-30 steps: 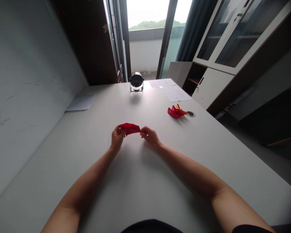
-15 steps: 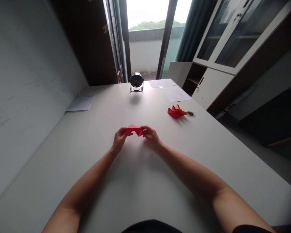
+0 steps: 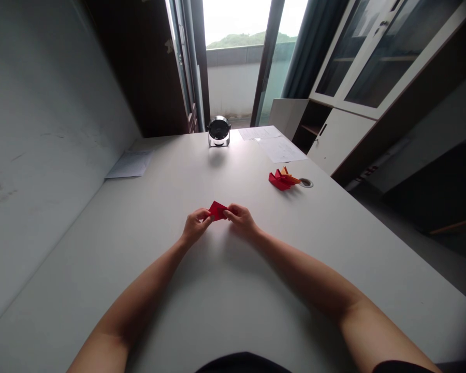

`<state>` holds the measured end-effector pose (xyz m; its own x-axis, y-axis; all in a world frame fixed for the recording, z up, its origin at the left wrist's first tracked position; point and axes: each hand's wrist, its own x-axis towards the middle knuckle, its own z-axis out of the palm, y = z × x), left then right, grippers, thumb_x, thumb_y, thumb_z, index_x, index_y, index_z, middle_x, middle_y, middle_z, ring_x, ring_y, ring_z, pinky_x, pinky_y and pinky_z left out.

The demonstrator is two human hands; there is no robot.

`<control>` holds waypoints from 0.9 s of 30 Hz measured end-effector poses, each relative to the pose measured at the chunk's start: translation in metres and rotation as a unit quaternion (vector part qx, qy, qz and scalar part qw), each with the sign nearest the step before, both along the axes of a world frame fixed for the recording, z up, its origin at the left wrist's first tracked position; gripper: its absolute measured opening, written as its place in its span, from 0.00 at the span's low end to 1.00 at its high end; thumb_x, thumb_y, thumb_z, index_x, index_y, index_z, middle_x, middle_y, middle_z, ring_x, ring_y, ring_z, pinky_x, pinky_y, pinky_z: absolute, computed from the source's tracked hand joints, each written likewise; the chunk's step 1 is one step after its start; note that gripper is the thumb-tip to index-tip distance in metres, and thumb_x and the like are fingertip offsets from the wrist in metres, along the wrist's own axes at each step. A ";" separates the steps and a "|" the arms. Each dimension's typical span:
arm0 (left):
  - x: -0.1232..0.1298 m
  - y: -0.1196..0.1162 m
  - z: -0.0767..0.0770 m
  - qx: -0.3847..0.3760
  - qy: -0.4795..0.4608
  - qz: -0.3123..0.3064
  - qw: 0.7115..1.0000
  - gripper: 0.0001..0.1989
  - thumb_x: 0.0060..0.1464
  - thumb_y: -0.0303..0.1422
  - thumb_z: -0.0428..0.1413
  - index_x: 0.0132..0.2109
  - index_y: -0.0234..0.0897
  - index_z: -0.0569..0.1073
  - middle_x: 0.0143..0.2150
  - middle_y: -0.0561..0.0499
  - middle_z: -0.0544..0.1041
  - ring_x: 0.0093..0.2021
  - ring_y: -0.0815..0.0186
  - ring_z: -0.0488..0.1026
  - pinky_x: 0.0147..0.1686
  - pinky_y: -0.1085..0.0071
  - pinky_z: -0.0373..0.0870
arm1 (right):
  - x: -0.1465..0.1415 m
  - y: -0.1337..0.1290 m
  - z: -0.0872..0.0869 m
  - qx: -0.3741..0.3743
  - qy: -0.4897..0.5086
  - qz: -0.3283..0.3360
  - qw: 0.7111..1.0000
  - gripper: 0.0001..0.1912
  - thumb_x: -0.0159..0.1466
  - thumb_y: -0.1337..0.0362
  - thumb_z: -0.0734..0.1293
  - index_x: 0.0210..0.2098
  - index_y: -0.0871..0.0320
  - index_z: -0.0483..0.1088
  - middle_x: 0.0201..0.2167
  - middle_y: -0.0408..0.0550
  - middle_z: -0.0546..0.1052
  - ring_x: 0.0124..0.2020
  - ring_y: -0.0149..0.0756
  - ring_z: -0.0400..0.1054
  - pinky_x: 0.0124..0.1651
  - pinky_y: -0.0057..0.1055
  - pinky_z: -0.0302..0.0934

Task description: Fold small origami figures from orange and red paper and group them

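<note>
Between my hands is a piece of folded red paper (image 3: pixel 218 210), its pointed top edge facing away from me. My left hand (image 3: pixel 197 223) pinches its left side, thumb towards me. At its right side, my right hand (image 3: pixel 241 216) grips the paper between thumb and fingers. Parts of both edges are hidden under my fingertips. Farther off to the right, several folded paper pieces (image 3: pixel 282 179) in red and orange stand close together on the white table (image 3: pixel 217 290).
A round black and silver device (image 3: pixel 219 130) on a stand sits at the table's far edge. Paper sheets (image 3: pixel 281 149) lie at the far right, and another sheet (image 3: pixel 130 164) is by the left wall. A cable hole (image 3: pixel 306 183) is beside the folded pieces.
The red paper has been flattened and turned, so a broader diamond-like face now shows instead of the spread, pointed flaps. Both hands remain on it, having shifted only slightly.
</note>
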<state>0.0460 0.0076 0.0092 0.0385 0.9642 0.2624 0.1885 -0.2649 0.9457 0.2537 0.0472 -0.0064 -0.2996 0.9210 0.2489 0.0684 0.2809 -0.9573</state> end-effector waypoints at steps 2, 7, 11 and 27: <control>0.001 -0.001 0.000 0.000 -0.007 0.009 1.000 0.11 0.53 0.40 0.64 0.37 0.37 0.78 0.35 0.48 0.79 0.35 0.64 0.75 0.36 0.71 0.69 | -0.001 -0.001 -0.001 0.002 -0.011 0.005 1.000 0.19 0.62 0.48 0.69 0.28 0.57 0.68 0.23 0.43 0.74 0.26 0.32 0.64 0.30 0.29 0.57; 0.003 -0.002 0.000 -0.044 -0.087 -0.026 0.995 0.26 0.54 0.42 0.64 0.57 0.38 0.71 0.37 0.47 0.81 0.38 0.61 0.79 0.40 0.66 0.75 | -0.003 -0.004 -0.002 0.029 -0.048 0.014 0.998 0.14 0.63 0.53 0.68 0.30 0.56 0.67 0.23 0.42 0.74 0.25 0.31 0.64 0.30 0.28 0.56; 0.004 -0.003 -0.001 -0.069 -0.088 -0.044 0.993 0.22 0.53 0.44 0.65 0.50 0.34 0.77 0.40 0.42 0.82 0.40 0.58 0.80 0.42 0.62 0.77 | -0.004 -0.007 0.001 0.048 -0.066 0.007 0.997 0.11 0.62 0.56 0.69 0.33 0.55 0.67 0.25 0.40 0.74 0.26 0.32 0.66 0.31 0.28 0.58; 0.002 0.000 -0.004 -0.099 -0.089 -0.062 0.989 0.20 0.55 0.44 0.63 0.48 0.35 0.76 0.43 0.43 0.82 0.43 0.58 0.80 0.45 0.62 0.76 | -0.004 -0.009 0.003 0.045 -0.051 0.066 0.996 0.11 0.66 0.58 0.65 0.45 0.55 0.73 0.25 0.40 0.75 0.27 0.31 0.68 0.34 0.27 0.62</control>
<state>0.0483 0.0073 0.0047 0.1293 0.9882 0.0817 -0.0071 -0.0815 0.9966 0.2501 0.0384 -0.0032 -0.4438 0.8476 0.2909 0.1211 0.3783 -0.9177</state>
